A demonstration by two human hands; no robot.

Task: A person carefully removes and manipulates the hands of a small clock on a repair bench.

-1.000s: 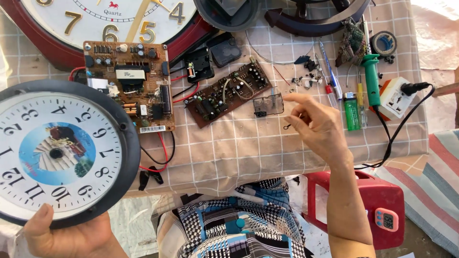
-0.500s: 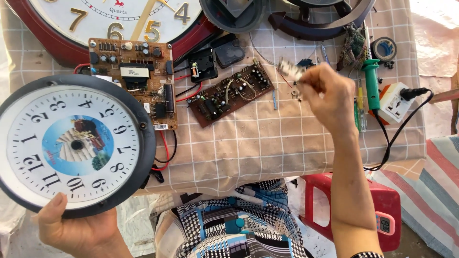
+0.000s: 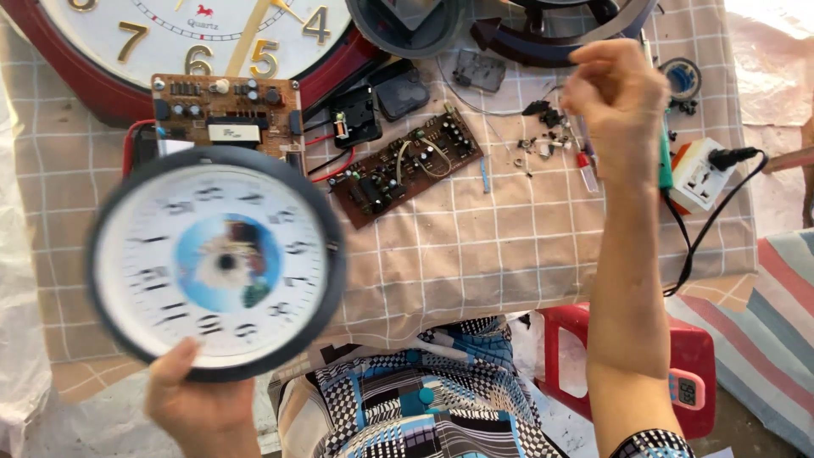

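**Round black-rimmed clock held low at the left**

Round wall clock (image 3: 216, 263), thin black rim around a smooth white dial with dark numerals and a blue picture disc at the centre, is blurred and sits over the left part of the checked cloth (image 3: 475, 246). The left hand (image 3: 199, 407) grips its lower rim, thumb pressed up on the front edge, the other fingers hidden behind the case.

The right hand (image 3: 619, 93) is raised above the far right of the work surface, fingers curled together into a loose fist; whether anything is pinched inside cannot be told.

The cloth is beige woven fabric with a pale grid. On it lie a brown rectangular circuit board (image 3: 227, 114) studded with dark cylindrical parts and bearing a small white oblong label, and a darker narrow circuit board (image 3: 407, 165) lying at a slant, red wires between them. Behind stands a large clock (image 3: 195, 34) with a glossy dark red frame, cream face and gold numerals. At the right, a white square socket block (image 3: 699, 174) takes a black plug and cable. A red plastic stool (image 3: 678, 356) stands below the table edge.
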